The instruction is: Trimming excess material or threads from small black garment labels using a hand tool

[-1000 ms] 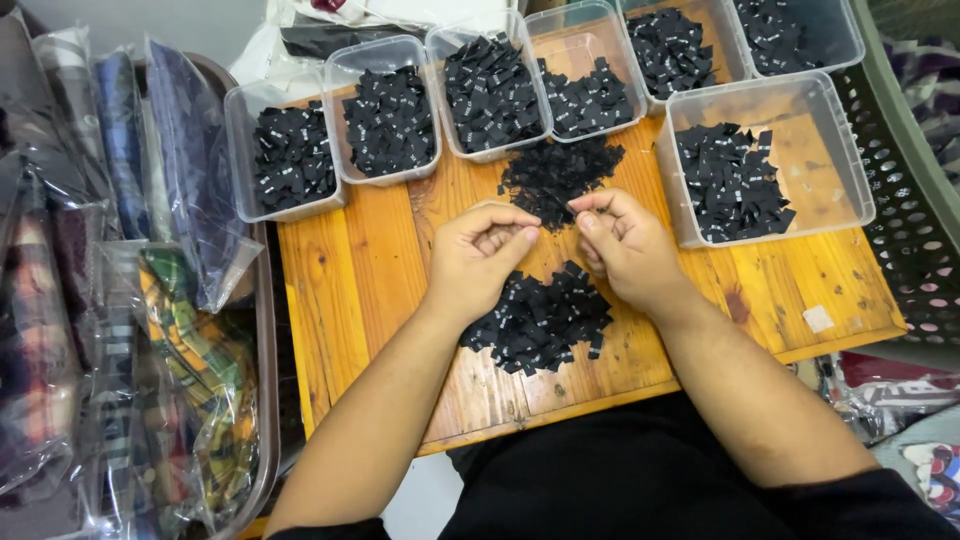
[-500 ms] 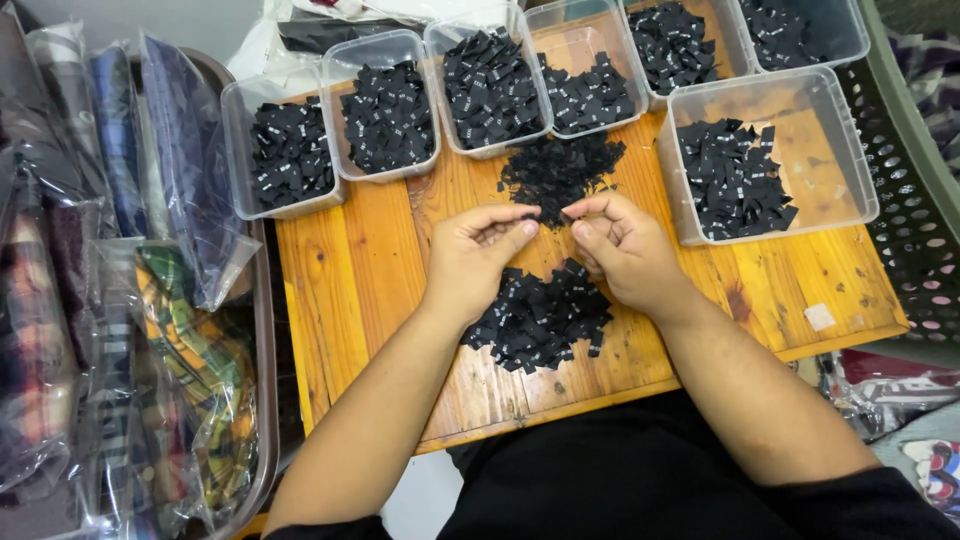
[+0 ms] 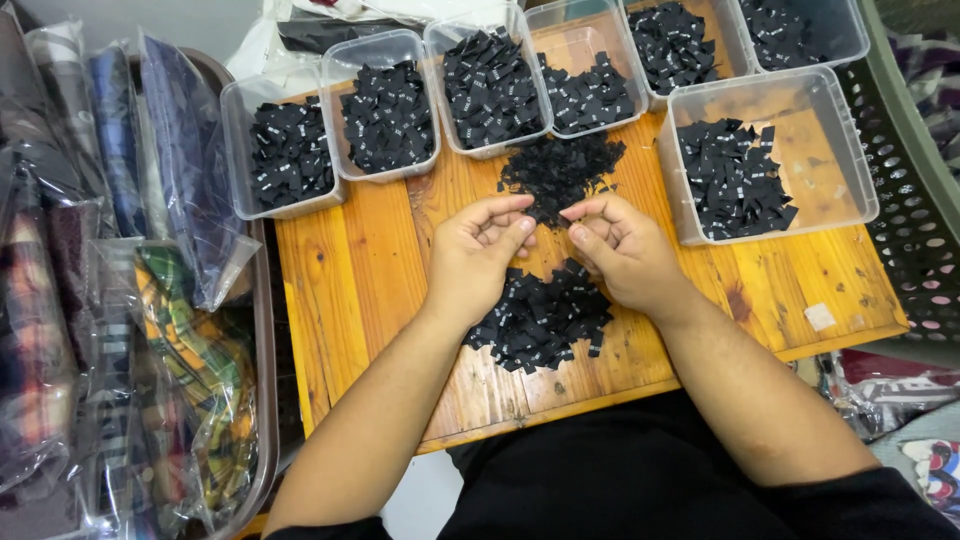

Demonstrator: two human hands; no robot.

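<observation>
At far left, folded patterned fabrics sealed in glossy clear plastic bags are stacked in a brown tray. Next comes a tabletop of orange, knotty pine planks. Along its far edge stands a row of clear, thin-walled rectangular plastic tubs, each holding small, flat black woven labels. The left hand rests palm-up near the middle of the tabletop, fingers curled in narrowly with thumb close to forefinger; whether it pinches a label cannot be told. Beneath both hands lies a loose heap of black labels, with a second heap just beyond the fingertips. The right hand mirrors the left, its fingers bent and nearly closed. Farther right sits a larger clear tub, half covered with labels, beside a dark perforated plastic basket.
</observation>
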